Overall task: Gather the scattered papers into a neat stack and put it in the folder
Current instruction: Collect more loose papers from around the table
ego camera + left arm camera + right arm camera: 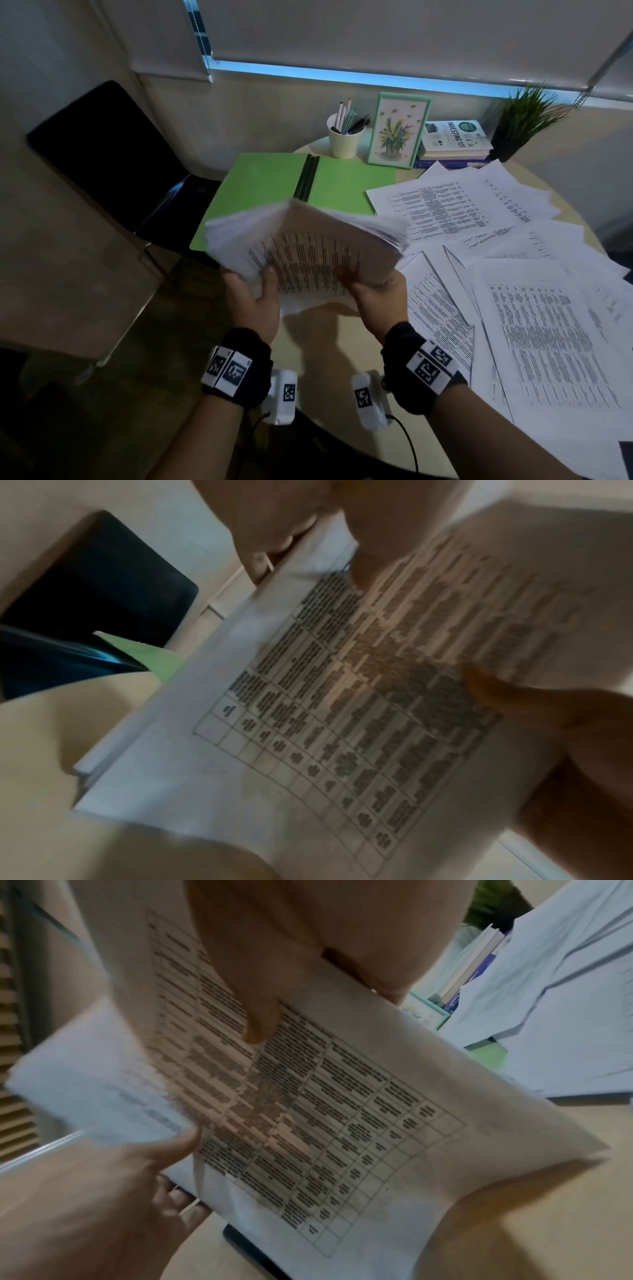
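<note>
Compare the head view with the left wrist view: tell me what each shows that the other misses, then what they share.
Only the head view shows the pen cup, framed picture, books, plant and loose papers spread over the table. Only the left wrist view shows the printed grid on the held sheet up close. Both show the paper stack held by the left hand and right hand, the green folder and the black chair.

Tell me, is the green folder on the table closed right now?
No, the green folder lies open flat on the table, both covers spread either side of its dark spine.
</note>
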A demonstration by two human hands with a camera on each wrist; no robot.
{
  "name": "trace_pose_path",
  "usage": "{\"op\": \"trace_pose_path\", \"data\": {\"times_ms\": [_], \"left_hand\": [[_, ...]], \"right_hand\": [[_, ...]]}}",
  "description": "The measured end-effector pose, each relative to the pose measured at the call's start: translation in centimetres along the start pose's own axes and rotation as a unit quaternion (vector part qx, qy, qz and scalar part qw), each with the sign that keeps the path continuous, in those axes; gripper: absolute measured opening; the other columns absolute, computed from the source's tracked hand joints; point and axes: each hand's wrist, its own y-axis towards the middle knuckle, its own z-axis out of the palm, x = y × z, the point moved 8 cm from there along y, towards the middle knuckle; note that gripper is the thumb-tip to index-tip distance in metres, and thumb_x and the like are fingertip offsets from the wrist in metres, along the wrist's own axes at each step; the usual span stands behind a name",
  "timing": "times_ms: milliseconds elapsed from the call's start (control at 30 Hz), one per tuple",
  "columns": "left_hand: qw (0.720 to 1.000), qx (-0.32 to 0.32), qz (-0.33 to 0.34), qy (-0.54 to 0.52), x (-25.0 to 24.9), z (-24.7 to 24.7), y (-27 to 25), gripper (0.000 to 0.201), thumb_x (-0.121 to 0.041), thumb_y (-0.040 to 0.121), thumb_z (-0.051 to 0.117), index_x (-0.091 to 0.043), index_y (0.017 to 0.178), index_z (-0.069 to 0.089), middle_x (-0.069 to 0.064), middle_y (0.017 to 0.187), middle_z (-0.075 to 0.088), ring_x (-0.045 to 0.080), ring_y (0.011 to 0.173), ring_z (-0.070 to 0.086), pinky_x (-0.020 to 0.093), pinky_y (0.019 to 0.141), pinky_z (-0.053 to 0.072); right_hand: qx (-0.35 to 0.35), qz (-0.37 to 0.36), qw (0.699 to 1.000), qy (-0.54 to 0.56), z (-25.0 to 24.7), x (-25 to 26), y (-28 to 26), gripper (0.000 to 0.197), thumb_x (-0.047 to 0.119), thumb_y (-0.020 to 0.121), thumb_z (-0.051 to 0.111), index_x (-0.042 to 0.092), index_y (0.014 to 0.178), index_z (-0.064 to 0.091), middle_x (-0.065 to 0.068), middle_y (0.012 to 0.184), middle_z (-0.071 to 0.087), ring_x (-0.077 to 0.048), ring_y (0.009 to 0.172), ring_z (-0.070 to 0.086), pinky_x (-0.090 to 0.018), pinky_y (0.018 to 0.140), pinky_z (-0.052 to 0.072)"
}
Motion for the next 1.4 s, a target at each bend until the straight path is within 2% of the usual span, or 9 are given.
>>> {"op": "trace_pose_path", "data": {"times_ms": [167,400,600,700,833,967,1067,1267,1400], "left_hand": [[0.997,-0.001,0.077,0.033,-2.4,2.2,-0.6,0.029,-0.025,0.100,0.043,-0.042,0.118,0.027,-0.021,0.105,0.044,-0.015,0.090,0.048,0.010,0.073,0.038],[0.995,-0.022,0.094,0.011,-2.4,2.2,-1.3,0.038,-0.035,0.095,0.046,-0.058,0.115,0.023,-0.024,0.115,0.045,-0.005,0.105,0.053,0.016,0.083,0.048],[0.985,0.073,-0.088,0.126,3.8,2.8,-2.1,0.054,-0.036,0.102,0.035,-0.014,0.147,0.015,0.012,0.144,0.041,0.021,0.122,0.048,0.021,0.090,0.035],[0.986,0.047,-0.067,0.148,3.7,1.9,-0.8,0.052,-0.029,0.102,0.037,-0.003,0.144,0.021,0.011,0.136,0.047,0.031,0.122,0.051,0.025,0.089,0.037],[0.973,0.074,-0.054,0.213,5.9,0.7,1.2,0.043,-0.027,0.101,0.040,-0.005,0.137,0.032,0.017,0.130,0.054,0.035,0.117,0.054,0.038,0.093,0.046],[0.928,0.166,-0.170,0.286,11.6,-0.4,0.0,0.051,-0.035,0.102,0.035,-0.013,0.146,0.021,0.015,0.148,0.039,0.034,0.133,0.042,0.047,0.107,0.038],[0.909,0.182,-0.227,0.299,14.1,-1.1,-1.7,0.046,-0.031,0.102,0.037,-0.014,0.143,0.026,0.013,0.137,0.049,0.032,0.121,0.052,0.045,0.099,0.046],[0.897,0.140,-0.234,0.349,14.8,-1.7,-1.2,0.042,-0.030,0.098,0.049,-0.014,0.135,0.037,0.011,0.126,0.058,0.032,0.111,0.060,0.042,0.090,0.053],[0.889,0.130,-0.185,0.400,14.2,-2.3,0.2,0.047,-0.035,0.089,0.063,-0.017,0.129,0.049,0.005,0.128,0.053,0.028,0.111,0.058,0.043,0.093,0.052]], "right_hand": [[0.003,-0.054,0.998,0.015,1.9,2.9,0.2,0.007,0.009,0.083,0.074,0.014,0.089,0.072,0.009,0.080,0.074,-0.013,0.079,0.068,-0.030,0.071,0.058],[-0.051,-0.079,0.996,-0.012,1.0,2.9,0.2,0.008,0.017,0.083,0.076,0.018,0.084,0.068,0.007,0.075,0.070,-0.010,0.072,0.063,-0.023,0.063,0.052],[0.034,0.037,0.991,-0.124,1.7,-2.9,0.6,0.020,0.016,0.089,0.066,0.013,0.109,0.066,0.001,0.096,0.068,-0.020,0.091,0.063,-0.025,0.073,0.047],[0.052,0.032,0.989,-0.137,1.8,-1.7,1.4,0.022,0.014,0.090,0.065,0.017,0.112,0.063,0.002,0.097,0.067,-0.018,0.090,0.062,-0.027,0.077,0.048],[0.145,0.085,0.961,-0.218,2.6,-2.6,2.8,0.023,0.019,0.090,0.066,0.015,0.111,0.058,-0.001,0.094,0.067,-0.021,0.087,0.065,-0.028,0.073,0.052],[0.208,0.189,0.906,-0.317,2.6,-7.4,2.2,0.026,0.019,0.089,0.067,0.004,0.109,0.059,-0.010,0.100,0.068,-0.026,0.088,0.064,-0.029,0.072,0.051],[0.238,0.236,0.865,-0.375,2.7,-10.2,0.4,0.033,0.024,0.090,0.067,0.005,0.115,0.056,-0.008,0.106,0.065,-0.024,0.088,0.060,-0.027,0.070,0.047],[0.146,0.207,0.857,-0.449,2.0,-10.7,-0.5,0.040,0.027,0.087,0.068,0.012,0.115,0.044,-0.007,0.106,0.063,-0.025,0.085,0.058,-0.032,0.072,0.049],[0.111,0.146,0.832,-0.524,1.6,-10.3,-0.6,0.064,0.037,0.081,0.073,0.009,0.127,0.038,-0.011,0.125,0.049,-0.031,0.114,0.051,-0.041,0.092,0.048]]}}
